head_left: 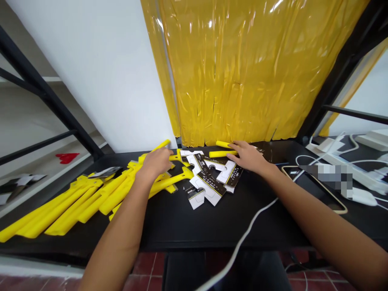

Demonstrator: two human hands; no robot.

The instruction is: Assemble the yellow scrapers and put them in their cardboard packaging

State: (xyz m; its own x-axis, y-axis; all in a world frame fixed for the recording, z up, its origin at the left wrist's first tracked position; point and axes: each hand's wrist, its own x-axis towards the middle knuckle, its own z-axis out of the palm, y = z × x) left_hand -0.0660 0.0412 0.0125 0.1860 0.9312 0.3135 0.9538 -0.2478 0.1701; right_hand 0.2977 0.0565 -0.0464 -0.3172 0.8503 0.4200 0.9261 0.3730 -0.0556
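My left hand [157, 163] rests over a pile of yellow scraper-like tools [121, 190], its fingers curled round one yellow handle; most of the grip is hidden behind the hand. Across the table, my right hand [249, 156] has its thumb and fingers on yellow handles [222, 154] at the back edge, apparently gripping the nearer one. Between both hands lies a loose heap of black-and-white printed cards [209, 186] with rounded cut-outs. One yellow tool [171, 180] points its wider end toward these cards.
A white cable [253, 220] crosses the black table [188, 230] in front of my right forearm. On the right are a light-framed phone-like object [341, 208] and white power strips [360, 173]. A yellow plastic curtain [242, 72] hangs behind, with black frame posts [54, 97] at the sides.
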